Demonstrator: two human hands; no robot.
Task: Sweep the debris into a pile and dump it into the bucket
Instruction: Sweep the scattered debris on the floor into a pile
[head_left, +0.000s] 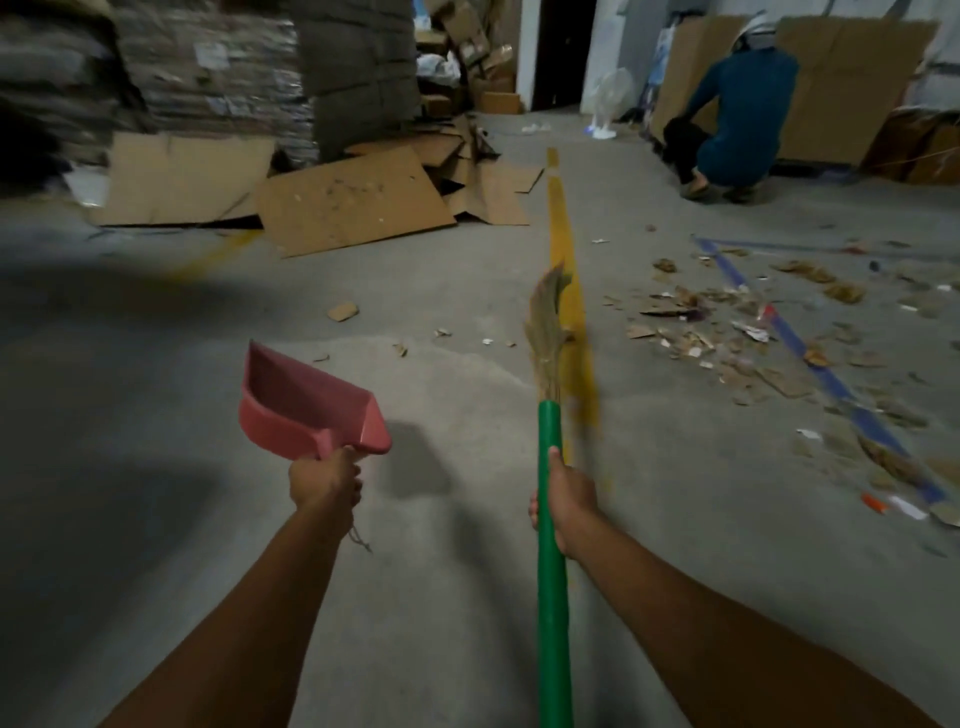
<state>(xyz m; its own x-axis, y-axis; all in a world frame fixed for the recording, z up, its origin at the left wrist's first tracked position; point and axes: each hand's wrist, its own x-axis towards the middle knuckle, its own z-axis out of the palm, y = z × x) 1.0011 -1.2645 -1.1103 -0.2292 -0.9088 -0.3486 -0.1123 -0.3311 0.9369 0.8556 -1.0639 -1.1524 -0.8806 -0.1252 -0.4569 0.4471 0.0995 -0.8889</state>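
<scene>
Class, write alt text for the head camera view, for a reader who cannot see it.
A person's left hand grips a pink dustpan and the right hand grips a green-handled broom, held out over a concrete floor. Cardboard debris lies scattered ahead, right of a yellow floor line; another person crouches at the back.

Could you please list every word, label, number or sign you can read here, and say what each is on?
Nothing here can be read.
Pale labels on the stacked cardboard bundles: too blurred to read.
Markings on the piled boxes at the back: too blurred to read.
The dustpan and the broom: no lettering visible.
</scene>
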